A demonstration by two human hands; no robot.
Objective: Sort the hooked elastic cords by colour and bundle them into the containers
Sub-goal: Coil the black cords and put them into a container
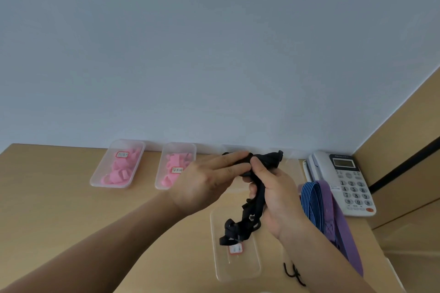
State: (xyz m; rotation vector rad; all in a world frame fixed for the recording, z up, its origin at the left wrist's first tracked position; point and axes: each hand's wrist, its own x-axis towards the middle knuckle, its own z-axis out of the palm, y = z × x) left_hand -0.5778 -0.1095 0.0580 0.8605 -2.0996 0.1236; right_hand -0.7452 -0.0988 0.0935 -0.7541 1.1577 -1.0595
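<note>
A folded bundle of black elastic cords (252, 207) hangs above a clear container (235, 266) that bears a red-edged label. My right hand (273, 195) grips the bundle around its middle. My left hand (209, 181) touches the bundle's upper end with straight fingers. Two clear containers at the back hold pink cords: one at the left (117, 164) and one beside it (175, 165). A blue striped cord (312, 204) and a purple cord (338, 221) lie at the right. A black hook (294, 273) lies on the table near my right forearm.
A white desk telephone (345, 181) stands at the back right of the wooden table (59, 197). A pale wall rises behind the table, and a wooden panel closes off the right side.
</note>
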